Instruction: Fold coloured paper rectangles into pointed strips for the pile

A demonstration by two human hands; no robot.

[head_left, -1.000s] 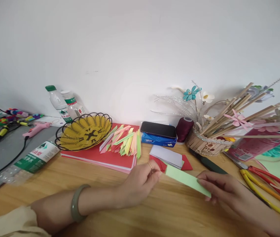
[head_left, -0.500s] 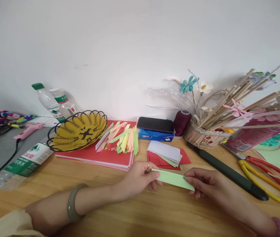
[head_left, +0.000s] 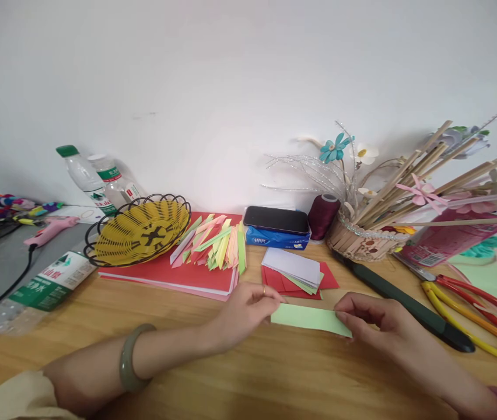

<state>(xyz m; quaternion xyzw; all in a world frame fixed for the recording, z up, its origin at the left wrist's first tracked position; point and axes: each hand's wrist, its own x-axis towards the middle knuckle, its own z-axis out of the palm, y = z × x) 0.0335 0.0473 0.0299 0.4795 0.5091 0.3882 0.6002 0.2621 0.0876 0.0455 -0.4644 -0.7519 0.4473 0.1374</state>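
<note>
A light green paper strip (head_left: 310, 318) is stretched level between my two hands, above the wooden table. My left hand (head_left: 248, 315) pinches its left end; a ring is on one finger and a green bangle (head_left: 131, 359) circles the wrist. At the strip's right end, my right hand (head_left: 368, 318) grips it between thumb and fingers. Just behind the strip lies a small stack of white, green and red paper pieces (head_left: 294, 268). Folded coloured strips (head_left: 216, 242) form a pile on red sheets (head_left: 156, 277).
A yellow basket (head_left: 147, 230) and plastic bottles (head_left: 51, 286) are at the left. Behind stands a phone (head_left: 275, 219) on a blue packet, beside dark red thread (head_left: 322, 216). At the right are a flower basket (head_left: 362, 242), a dark green tool (head_left: 415, 306) and scissors (head_left: 476, 315).
The green strip has shifted slightly right and turned to show a broader face. My right hand has moved a little right, and the fingers of both hands have changed position.
</note>
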